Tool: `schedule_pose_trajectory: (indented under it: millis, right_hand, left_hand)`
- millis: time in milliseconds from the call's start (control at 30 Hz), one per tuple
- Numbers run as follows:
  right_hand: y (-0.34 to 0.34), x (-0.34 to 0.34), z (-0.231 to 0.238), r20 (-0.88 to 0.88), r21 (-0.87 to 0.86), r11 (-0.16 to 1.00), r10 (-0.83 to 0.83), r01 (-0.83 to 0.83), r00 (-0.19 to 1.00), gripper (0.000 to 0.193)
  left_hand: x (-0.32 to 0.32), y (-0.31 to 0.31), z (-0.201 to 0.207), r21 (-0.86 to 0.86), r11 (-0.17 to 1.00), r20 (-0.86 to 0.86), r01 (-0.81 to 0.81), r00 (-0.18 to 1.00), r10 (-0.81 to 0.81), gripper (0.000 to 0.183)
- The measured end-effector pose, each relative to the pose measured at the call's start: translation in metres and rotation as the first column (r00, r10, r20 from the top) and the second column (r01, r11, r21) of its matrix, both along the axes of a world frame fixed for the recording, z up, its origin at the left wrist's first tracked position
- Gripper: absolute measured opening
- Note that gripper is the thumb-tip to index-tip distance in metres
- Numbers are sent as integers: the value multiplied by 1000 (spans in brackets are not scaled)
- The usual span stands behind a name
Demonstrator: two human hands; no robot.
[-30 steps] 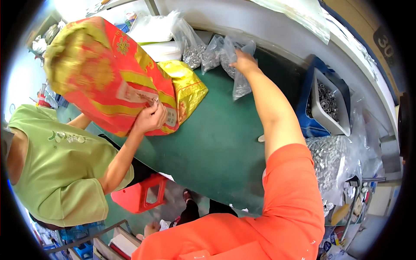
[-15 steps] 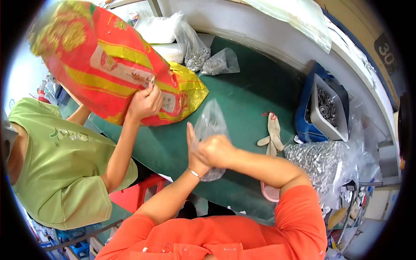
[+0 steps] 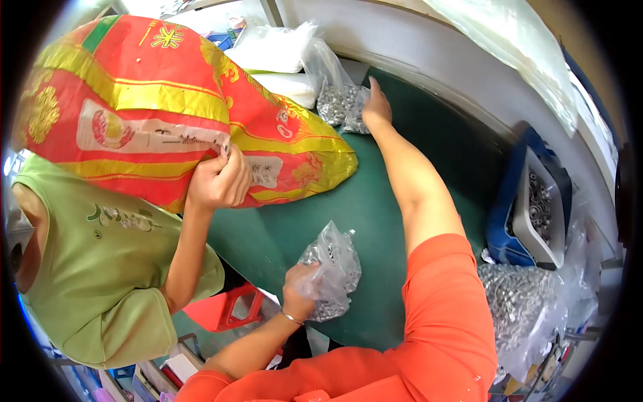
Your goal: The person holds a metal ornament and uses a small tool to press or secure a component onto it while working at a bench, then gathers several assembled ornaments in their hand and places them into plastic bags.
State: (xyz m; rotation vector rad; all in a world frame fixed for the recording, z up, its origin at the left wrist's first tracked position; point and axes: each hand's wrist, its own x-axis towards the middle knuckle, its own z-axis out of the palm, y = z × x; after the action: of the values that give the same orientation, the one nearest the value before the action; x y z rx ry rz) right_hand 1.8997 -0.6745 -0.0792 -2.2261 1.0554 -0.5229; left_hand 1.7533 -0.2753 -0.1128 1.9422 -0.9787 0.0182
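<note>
My left hand (image 3: 299, 292) is closed on a clear plastic bag of small silver metal parts (image 3: 339, 261), low over the green table near its front edge. My right arm stretches to the back of the table. There my right hand (image 3: 377, 110), at least one finger straight up, lies against the side of a small clear bag of metal parts (image 3: 353, 119). That bag touches a larger knotted-looking bag of similar parts (image 3: 331, 100). Some fingers of the right hand are hidden behind the wrist and palm.
At left a co-worker in a green shirt (image 3: 114, 268) grips a big red and yellow sack (image 3: 161, 100) over the table (image 3: 395, 281). A blue bin (image 3: 499, 218) with a grey tray of metal rings stands at right, beside a large bag of parts (image 3: 519, 301). A red stool (image 3: 224, 308) is below.
My right hand has left the bag at the front and reached far back to the small bag. My left hand now holds the front bag lower. The sack has shifted, and the view has turned.
</note>
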Motion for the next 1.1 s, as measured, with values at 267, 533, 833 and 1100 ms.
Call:
schedule_pose_trajectory:
  millis: [267,533,833,1100]
  right_hand:
    - [0,63,16,-22,95,987,130,-127,991,43]
    - [-2,-39,-29,402,89,994,-91,60,911,44]
    - [98,-228,113,704,280,958,-165,-56,690,36]
    - [211,-336,155,676,333,942,-201,-51,709,28]
  left_hand:
    - [2,-11,-3,21,997,170,79,982,-81,28]
    - [2,-9,-6,12,995,158,104,982,-104,32]
    - [-3,-14,6,-106,986,-491,-132,869,63,24]
    - [-26,45,74,-185,919,-681,-348,720,136,32]
